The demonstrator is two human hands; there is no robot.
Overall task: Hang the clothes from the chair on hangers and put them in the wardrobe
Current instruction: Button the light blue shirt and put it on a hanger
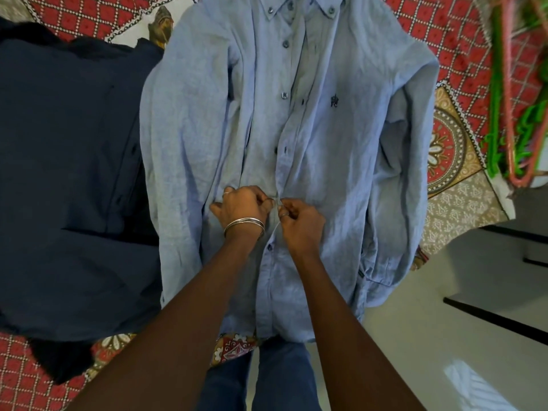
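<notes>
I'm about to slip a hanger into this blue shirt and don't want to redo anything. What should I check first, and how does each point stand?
1. Light blue shirt lying flat, front up, on the bedspread: ok.
2. Placket fastened: not ok; left hand and right hand are both pinching it at a middle button.
3. Hangers nearby: ok, green and pink ones at the right.
4. Collar opening free: cannot tell, cut off by the frame.
5. Dark navy garment clear of the shirt: ok, it lies beside it.

Pale blue shirt (311,129) is lying flat, collar farthest from the grips; navy garment (68,179) is lying left of them.
</notes>
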